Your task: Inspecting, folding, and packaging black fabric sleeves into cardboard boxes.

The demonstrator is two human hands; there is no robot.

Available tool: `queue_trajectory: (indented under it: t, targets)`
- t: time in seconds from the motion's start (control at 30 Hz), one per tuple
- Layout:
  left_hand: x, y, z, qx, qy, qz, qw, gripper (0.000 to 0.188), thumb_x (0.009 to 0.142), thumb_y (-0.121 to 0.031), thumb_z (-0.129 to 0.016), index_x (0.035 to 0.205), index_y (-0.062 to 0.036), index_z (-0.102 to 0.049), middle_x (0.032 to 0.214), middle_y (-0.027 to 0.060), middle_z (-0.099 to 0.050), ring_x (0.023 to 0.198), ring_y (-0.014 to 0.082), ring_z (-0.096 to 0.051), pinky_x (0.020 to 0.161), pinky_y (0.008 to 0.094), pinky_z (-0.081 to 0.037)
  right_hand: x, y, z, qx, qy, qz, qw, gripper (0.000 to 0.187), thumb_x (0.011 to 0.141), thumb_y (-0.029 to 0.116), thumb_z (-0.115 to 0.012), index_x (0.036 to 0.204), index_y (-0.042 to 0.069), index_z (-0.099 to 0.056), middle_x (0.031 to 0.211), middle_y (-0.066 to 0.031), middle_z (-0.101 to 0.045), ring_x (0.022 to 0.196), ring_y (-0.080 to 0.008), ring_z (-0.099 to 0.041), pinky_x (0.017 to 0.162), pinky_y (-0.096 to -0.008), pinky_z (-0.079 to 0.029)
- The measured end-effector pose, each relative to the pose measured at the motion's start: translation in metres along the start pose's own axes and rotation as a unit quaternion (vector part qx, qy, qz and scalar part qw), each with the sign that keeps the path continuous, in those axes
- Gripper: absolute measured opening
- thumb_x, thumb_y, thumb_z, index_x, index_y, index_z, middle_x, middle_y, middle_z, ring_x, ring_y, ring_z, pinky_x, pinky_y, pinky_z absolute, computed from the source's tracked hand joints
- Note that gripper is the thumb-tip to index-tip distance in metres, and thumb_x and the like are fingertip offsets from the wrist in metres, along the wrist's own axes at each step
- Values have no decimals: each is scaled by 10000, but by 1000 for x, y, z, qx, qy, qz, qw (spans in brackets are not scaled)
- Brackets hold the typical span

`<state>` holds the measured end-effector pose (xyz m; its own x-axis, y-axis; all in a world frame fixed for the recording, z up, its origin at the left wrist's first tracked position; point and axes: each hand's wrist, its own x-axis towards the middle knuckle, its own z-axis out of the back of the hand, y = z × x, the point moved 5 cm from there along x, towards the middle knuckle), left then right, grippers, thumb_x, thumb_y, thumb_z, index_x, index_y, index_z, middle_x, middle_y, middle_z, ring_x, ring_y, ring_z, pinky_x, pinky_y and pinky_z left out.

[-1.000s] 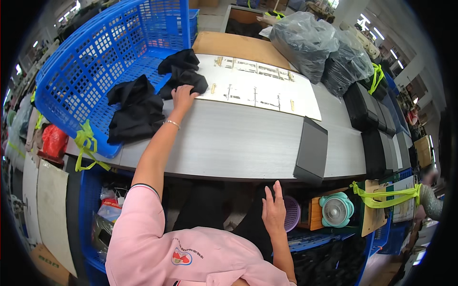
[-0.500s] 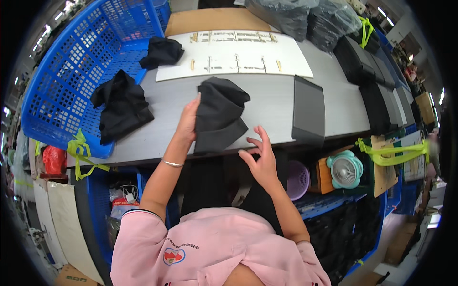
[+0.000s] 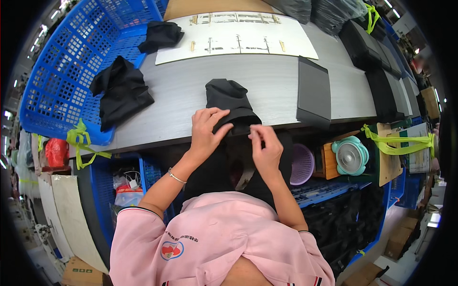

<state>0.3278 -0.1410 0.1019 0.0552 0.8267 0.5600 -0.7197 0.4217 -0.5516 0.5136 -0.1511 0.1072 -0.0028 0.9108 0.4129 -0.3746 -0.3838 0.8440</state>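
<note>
A black fabric piece (image 3: 227,96), shaped like a small pouch, lies at the front edge of the grey table, its folded opening toward me. My left hand (image 3: 205,132) grips its near left edge between thumb and fingers. At the near right corner, my right hand (image 3: 266,148) pinches the rim of the same piece. Farther left, two more crumpled black fabric pieces (image 3: 125,97) rest partly against the blue basket. To the right, a neat stack of flat dark grey pieces (image 3: 313,90) reaches slightly over the table edge.
A large blue plastic basket (image 3: 50,78) stands tilted at the left. A white marked board (image 3: 224,53) lies across the back. Black stacks (image 3: 385,93) and dark plastic bags (image 3: 334,16) occupy the right side. Below the table are a purple basket (image 3: 301,164) and a teal fan (image 3: 352,156).
The black fabric piece has been lowered and turned, its opening now toward me. My right hand, previously apart with spread fingers, has closed on its rim. My left hand has shifted nearer and right.
</note>
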Motion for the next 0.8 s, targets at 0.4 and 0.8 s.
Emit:
queue_trajectory:
  t: [0.4,0.8]
  targets:
    - [-21,-81,-17,-210,50,-14,976,141,798,-6,-754,938,-21,-745,817,105,-676,724,231,-654,639,305,-517,-9,-41,-32,-229,114,230,939,117,822,85,-628,930,54,-663,864,-145,-643,796,-307,-651,685,-419,-530]
    - [-71,-114,-37,-376,175,107,904,89,841,-56,-751,921,-24,-732,839,62,-677,733,189,-637,650,288,-505,-34,-54,0,-90,89,133,983,173,865,97,-602,1024,40,-640,973,-157,-633,896,-297,-634,770,-396,-510]
